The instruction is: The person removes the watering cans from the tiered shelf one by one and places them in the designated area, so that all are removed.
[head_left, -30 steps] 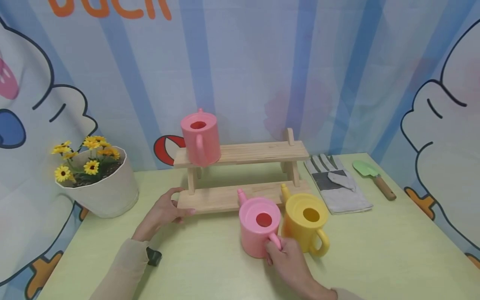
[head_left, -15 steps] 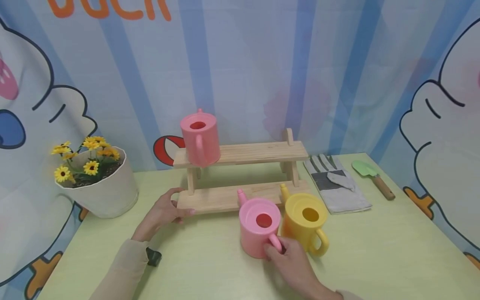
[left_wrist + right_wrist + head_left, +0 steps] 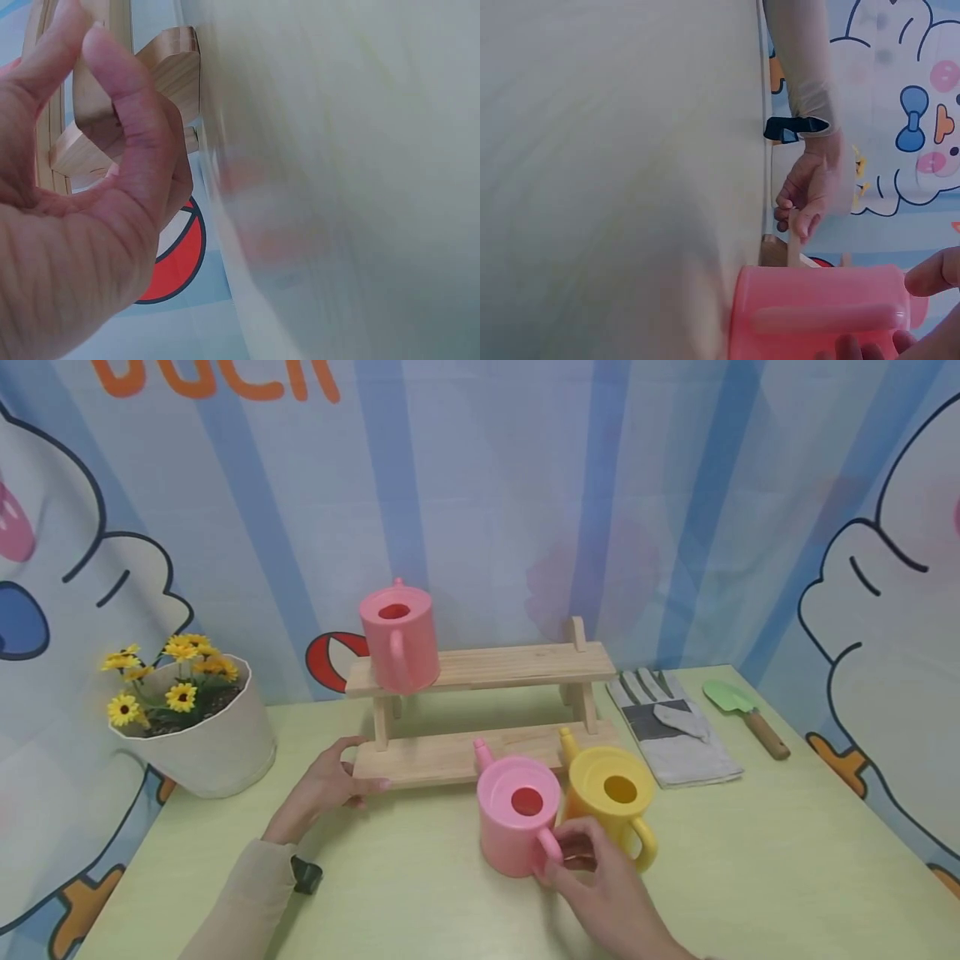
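Observation:
My left hand [image 3: 324, 785] grips the left end of the wooden two-tier shelf's lower plank [image 3: 427, 762]; in the left wrist view, thumb and fingers of that hand [image 3: 97, 202] lie on either side of the plank's end [image 3: 96, 97]. A light pink watering can [image 3: 507, 842] stands on the table before the shelf, spout away. My right hand [image 3: 611, 893] is beside its handle, fingers spread and loosely bent; the right wrist view shows the hand [image 3: 939, 330] around the pink can [image 3: 817, 289] without closing on the handle. Close on its right stands a yellow watering can [image 3: 596, 772].
A darker pink watering can [image 3: 416, 652] stands on the upper plank's left end. A white pot [image 3: 225, 747] with yellow flowers is at the left. Grey-white gloves [image 3: 693, 756] and a small green trowel [image 3: 731, 697] lie right of the shelf. A printed curtain [image 3: 487, 510] hangs behind.
My right hand has loosened from the pink can's handle and its fingers have spread, shifting slightly right. The cans, shelf and left hand have kept their places.

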`<state>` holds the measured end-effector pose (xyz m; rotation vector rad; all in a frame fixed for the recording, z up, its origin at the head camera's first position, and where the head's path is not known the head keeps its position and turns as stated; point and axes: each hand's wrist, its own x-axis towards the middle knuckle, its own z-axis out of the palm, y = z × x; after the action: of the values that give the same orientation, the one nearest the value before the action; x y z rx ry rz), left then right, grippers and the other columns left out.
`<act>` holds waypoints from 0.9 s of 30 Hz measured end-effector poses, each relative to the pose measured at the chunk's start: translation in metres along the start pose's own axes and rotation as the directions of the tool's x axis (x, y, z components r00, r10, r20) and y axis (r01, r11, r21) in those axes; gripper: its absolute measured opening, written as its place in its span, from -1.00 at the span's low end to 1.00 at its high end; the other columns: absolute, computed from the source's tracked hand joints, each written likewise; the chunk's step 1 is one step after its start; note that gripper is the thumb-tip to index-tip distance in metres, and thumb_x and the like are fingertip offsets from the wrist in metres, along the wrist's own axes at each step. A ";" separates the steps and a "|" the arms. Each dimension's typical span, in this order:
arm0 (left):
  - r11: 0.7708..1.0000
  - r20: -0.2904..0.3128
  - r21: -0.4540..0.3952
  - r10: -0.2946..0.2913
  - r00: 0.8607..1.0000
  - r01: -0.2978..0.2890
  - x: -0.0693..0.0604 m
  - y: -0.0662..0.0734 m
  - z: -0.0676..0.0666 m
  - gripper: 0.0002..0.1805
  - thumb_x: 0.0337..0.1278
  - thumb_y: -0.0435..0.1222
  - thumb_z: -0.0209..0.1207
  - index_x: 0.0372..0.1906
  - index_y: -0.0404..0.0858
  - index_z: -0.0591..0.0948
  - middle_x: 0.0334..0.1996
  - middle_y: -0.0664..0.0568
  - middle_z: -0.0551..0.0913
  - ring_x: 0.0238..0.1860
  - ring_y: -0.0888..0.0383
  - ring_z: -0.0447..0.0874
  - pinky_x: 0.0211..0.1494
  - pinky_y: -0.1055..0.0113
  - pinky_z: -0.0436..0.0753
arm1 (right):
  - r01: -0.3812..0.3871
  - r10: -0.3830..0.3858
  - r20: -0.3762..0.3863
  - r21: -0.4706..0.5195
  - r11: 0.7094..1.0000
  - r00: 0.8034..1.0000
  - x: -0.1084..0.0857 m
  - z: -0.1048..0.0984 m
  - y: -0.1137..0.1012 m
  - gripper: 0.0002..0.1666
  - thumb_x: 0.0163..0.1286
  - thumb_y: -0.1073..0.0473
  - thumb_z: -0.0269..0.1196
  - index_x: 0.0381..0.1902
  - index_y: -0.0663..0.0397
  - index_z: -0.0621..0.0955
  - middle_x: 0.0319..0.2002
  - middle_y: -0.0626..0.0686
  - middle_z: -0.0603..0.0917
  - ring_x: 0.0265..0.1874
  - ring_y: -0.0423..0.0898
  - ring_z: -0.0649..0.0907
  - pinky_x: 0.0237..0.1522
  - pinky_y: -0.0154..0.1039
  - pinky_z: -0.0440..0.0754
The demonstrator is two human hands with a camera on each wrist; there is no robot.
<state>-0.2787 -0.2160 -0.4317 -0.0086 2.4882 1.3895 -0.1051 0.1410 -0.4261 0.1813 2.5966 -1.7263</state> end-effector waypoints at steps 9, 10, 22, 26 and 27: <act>1.000 -0.001 0.007 0.010 1.000 -0.010 -0.002 -0.002 0.000 0.15 0.23 -0.21 0.57 0.71 -0.36 0.09 -0.20 -0.13 0.70 -0.55 0.18 0.67 -0.24 0.34 0.72 | 0.036 -0.038 -0.017 -0.079 0.996 0.999 -0.009 -0.013 -0.017 -0.48 0.45 -0.04 0.52 0.18 -0.02 0.53 0.20 -0.01 0.63 0.17 -0.13 0.65 0.37 -0.03 0.69; 1.000 -0.001 0.006 0.009 1.000 -0.009 -0.002 -0.003 0.000 0.14 0.23 -0.21 0.57 0.71 -0.36 0.08 -0.20 -0.14 0.70 -0.55 0.18 0.67 -0.24 0.34 0.72 | 0.045 -0.046 -0.013 -0.077 0.996 0.999 -0.009 -0.014 -0.019 -0.48 0.45 -0.02 0.52 0.18 -0.03 0.53 0.19 -0.01 0.63 0.16 -0.13 0.65 0.36 -0.05 0.69; 1.000 -0.003 0.022 -0.018 1.000 0.019 0.001 -0.002 0.000 0.15 0.23 -0.17 0.57 0.72 -0.32 0.09 -0.16 -0.17 0.69 -0.54 0.18 0.66 -0.23 0.35 0.71 | 0.254 -0.252 0.034 -0.091 0.963 0.967 0.009 -0.026 -0.058 -0.50 0.42 0.22 0.48 0.22 0.04 0.54 0.16 0.02 0.67 0.12 -0.08 0.69 0.18 -0.40 0.68; 0.999 -0.010 0.038 -0.018 1.000 0.019 0.002 -0.001 0.001 0.13 0.24 -0.17 0.57 0.71 -0.31 0.11 -0.16 -0.17 0.69 -0.53 0.17 0.67 -0.20 0.33 0.68 | 0.352 -0.347 0.070 -0.088 0.932 0.935 0.024 -0.025 -0.074 -0.51 0.42 0.18 0.47 0.21 0.11 0.54 0.13 0.12 0.69 0.07 -0.03 0.70 0.16 -0.22 0.74; 0.999 -0.008 0.041 -0.016 1.000 0.017 0.002 -0.001 0.001 0.14 0.24 -0.16 0.57 0.71 -0.31 0.10 -0.16 -0.17 0.68 -0.53 0.16 0.68 -0.20 0.33 0.67 | 0.374 -0.368 0.082 -0.080 0.924 0.926 0.029 -0.024 -0.077 -0.51 0.42 0.17 0.47 0.21 0.12 0.54 0.13 0.13 0.69 0.08 -0.01 0.70 0.16 -0.18 0.75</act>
<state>-0.2799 -0.2158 -0.4334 -0.0261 2.5170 1.3341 -0.1405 0.1358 -0.3482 -0.3902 2.7928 -1.6607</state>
